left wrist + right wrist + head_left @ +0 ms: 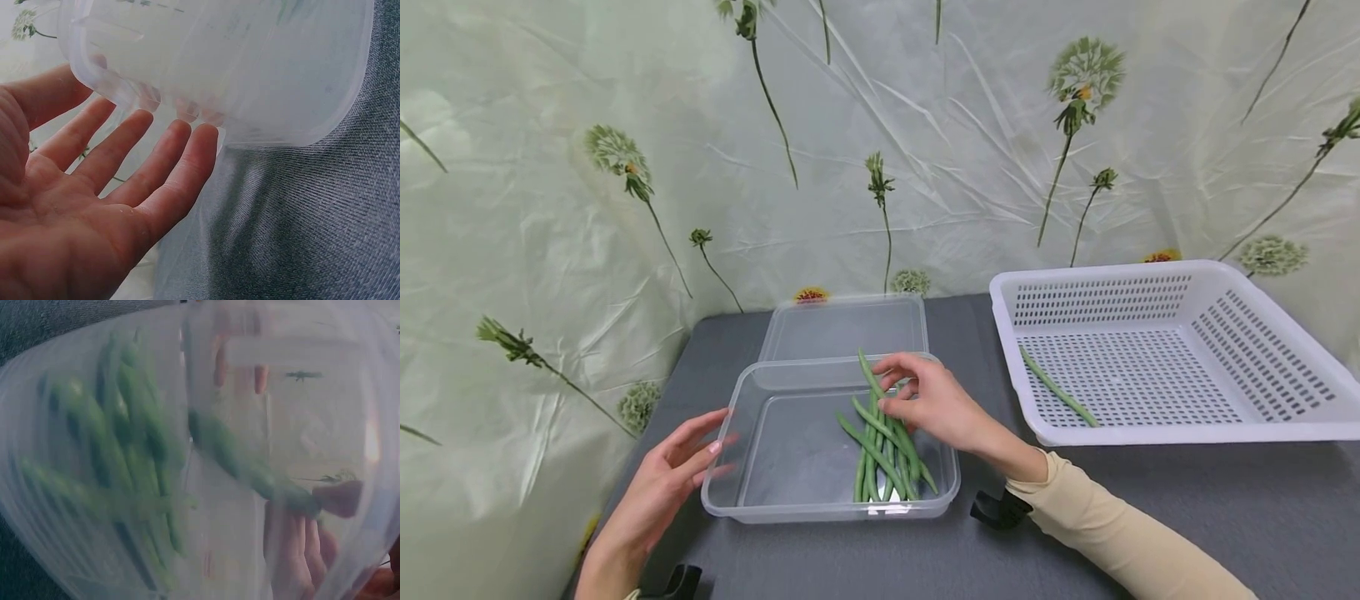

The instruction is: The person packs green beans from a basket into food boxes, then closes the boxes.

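A clear plastic container [752,467] sits on the grey surface [1225,500], and a bundle of green beans [880,458] lies along its right half, running from about 6 o'clock up toward 12. The right hand [928,400] reaches in over the container's right wall and pinches one bean [871,375] between thumb and fingertips, lifting its far end above the back rim (the right wrist view, blurred through the plastic, shows the same bean [250,465] caught at the fingertips [337,497]). The left hand [673,475] rests at the container's 9 o'clock side, fingers straight and spread, their tips [200,140] against the outer wall, gripping nothing. The container's lid [842,325] lies flat just behind it at 12 o'clock. At 3 o'clock stands a white perforated basket [1262,433], one single bean [1058,390] lying on its floor near the left wall.
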`<state>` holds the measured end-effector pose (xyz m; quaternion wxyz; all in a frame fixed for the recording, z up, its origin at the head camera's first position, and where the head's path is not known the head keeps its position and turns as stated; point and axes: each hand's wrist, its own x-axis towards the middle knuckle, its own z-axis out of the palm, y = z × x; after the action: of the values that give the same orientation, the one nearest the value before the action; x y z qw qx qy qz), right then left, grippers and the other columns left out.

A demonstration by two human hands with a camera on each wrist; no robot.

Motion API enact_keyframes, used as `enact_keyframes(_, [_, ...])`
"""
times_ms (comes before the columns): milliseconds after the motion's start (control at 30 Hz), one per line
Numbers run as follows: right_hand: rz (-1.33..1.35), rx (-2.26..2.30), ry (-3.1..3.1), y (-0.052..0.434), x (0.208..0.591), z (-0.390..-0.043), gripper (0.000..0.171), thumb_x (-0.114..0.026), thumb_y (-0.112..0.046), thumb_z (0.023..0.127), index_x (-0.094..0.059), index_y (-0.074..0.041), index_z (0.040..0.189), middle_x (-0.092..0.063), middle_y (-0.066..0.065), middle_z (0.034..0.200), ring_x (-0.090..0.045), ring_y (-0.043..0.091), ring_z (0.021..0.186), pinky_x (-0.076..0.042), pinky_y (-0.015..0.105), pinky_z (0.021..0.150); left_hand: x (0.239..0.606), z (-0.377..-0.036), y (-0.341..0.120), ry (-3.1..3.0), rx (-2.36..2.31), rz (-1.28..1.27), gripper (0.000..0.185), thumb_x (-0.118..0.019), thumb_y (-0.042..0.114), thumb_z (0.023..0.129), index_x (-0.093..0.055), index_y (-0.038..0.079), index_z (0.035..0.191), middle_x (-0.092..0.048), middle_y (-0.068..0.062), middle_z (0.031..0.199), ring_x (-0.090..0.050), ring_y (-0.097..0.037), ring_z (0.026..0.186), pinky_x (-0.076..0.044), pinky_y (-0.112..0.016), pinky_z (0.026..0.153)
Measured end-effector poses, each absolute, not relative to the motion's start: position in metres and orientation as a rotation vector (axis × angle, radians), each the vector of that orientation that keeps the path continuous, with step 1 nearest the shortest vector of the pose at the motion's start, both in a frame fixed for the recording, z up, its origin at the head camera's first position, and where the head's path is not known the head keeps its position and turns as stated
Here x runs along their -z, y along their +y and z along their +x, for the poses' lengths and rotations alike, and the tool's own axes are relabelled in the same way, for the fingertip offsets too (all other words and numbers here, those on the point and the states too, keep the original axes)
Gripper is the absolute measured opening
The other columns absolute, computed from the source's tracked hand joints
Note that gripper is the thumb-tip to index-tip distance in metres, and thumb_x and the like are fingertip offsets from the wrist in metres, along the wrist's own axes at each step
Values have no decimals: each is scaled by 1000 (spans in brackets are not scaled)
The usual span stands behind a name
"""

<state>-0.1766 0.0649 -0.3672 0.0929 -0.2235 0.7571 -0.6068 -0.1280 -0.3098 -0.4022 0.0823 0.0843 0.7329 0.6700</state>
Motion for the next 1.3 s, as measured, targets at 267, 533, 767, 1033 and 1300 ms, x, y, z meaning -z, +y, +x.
enact_keyframes(267, [-684,1814,2200,67,367,-176,35,-69,-2,89,-61,-7,123,-62,20,110,-64,38,85,-57,49,60,401,-129,-309,2198,-1987,235,47,-51,9,103,-38,2,148,-43,-8,150,-55,-15,124,-53,-39,91])
enact_keyframes(533, [-661,1839,2179,68,368,-175,33,-66,0,90,-62,-8,122,-61,22,111,-63,43,91,-58,45,62,401,-129,-309,2199,-1979,237,47,-51,9,103,-38,2,148,-43,-7,150,-55,-15,125,-53,-38,91])
enact_keyframes(767, [-709,1908,2110,71,369,-173,31,-64,-2,92,-61,-4,122,-60,24,111,-61,46,90,-58,50,64,400,-129,-310,2202,-1966,212,48,-52,11,103,-38,3,148,-45,-4,148,-55,-13,124,-54,-37,90])
enact_keyframes(1033, [-706,2002,1989,83,362,-166,33,-63,-3,93,-60,-4,126,-61,18,113,-65,29,88,-58,48,67,400,-129,-311,2189,-1973,218,48,-51,10,104,-37,3,149,-45,-3,148,-55,-13,124,-54,-37,90])
enact_keyframes(1300, [-665,2011,2025,99,349,-151,34,-67,-6,92,-60,-9,125,-60,19,116,-66,26,92,-58,49,68,400,-128,-311,2192,-1963,208,48,-51,12,104,-38,4,149,-44,-5,148,-55,-13,124,-54,-37,91])
